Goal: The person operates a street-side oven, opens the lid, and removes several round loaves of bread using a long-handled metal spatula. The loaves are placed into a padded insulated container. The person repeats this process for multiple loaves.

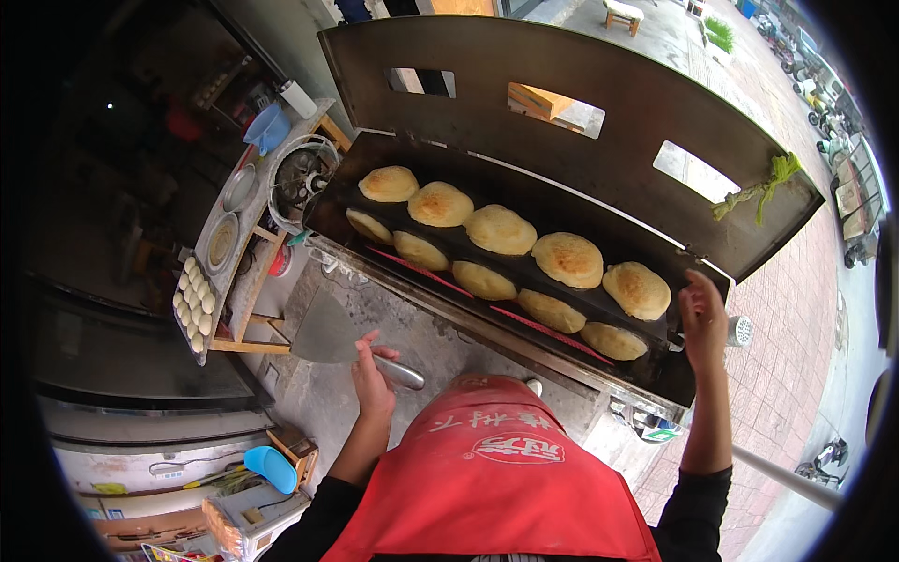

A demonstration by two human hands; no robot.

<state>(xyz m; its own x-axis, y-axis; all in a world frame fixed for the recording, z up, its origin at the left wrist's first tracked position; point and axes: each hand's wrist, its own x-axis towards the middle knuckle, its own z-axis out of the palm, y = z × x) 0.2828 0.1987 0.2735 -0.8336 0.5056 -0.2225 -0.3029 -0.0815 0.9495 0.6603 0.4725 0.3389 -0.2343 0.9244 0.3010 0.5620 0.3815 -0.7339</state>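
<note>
My left hand is closed around the metal handle of a wide scraper, held over the floor left of the oven. My right hand is raised over the right end of the long metal oven, fingers partly curled, with nothing seen in it. It is just right of the last puffed flatbread. Several round browned flatbreads, one of them a flatbread in the middle, lie in a row on the dark plate. A lower row, with a paler flatbread, leans nearer me above glowing red burners.
The oven's raised lid has three cutouts and a green cloth tied at its right. On the left, a side table bears a blue pitcher, metal dishes and a tray of dough pieces. A pole extends at lower right.
</note>
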